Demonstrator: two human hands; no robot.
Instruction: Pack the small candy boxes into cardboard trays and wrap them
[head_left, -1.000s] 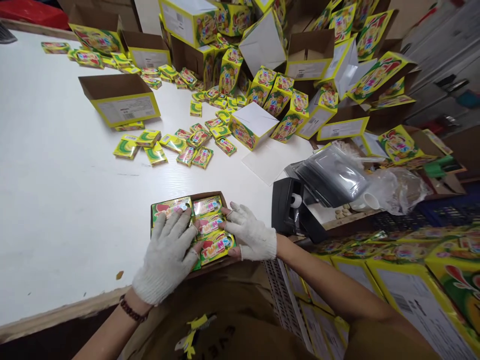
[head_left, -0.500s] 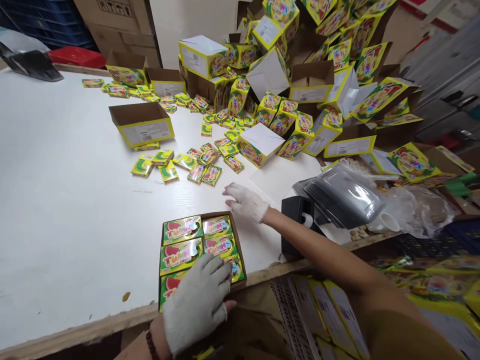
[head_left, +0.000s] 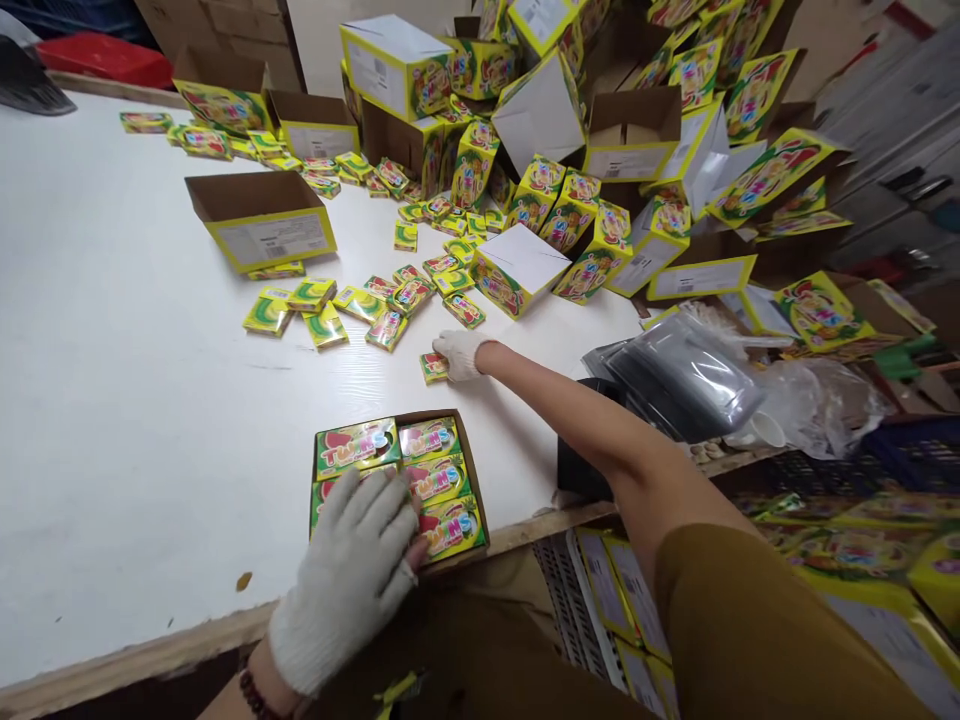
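Observation:
A shallow cardboard box [head_left: 474,455] near the front edge holds several green and yellow candy packs printed "TWINS". My left hand [head_left: 341,560], in a white glove, lies across the left column of packs with its fingers stretched out flat; some packs are hidden under it. Farther forward, my gloved right hand [head_left: 461,354] has its fingers closed on a small candy pack [head_left: 433,368] at the tabletop. Other small packs [head_left: 386,328] lie loose just beyond that hand.
Yellow display boxes [head_left: 521,265] are heaped at the back and right. An open empty carton [head_left: 262,225] stands left of the loose packs. A black tape dispenser [head_left: 577,465] and clear plastic trays [head_left: 682,375] sit on the right. The wooden table edge [head_left: 142,655] runs along the front.
My right hand has moved forward and left and closed on a small candy pack, drawing it apart from the cluster. My left hand has shifted left over the box, uncovering the right column.

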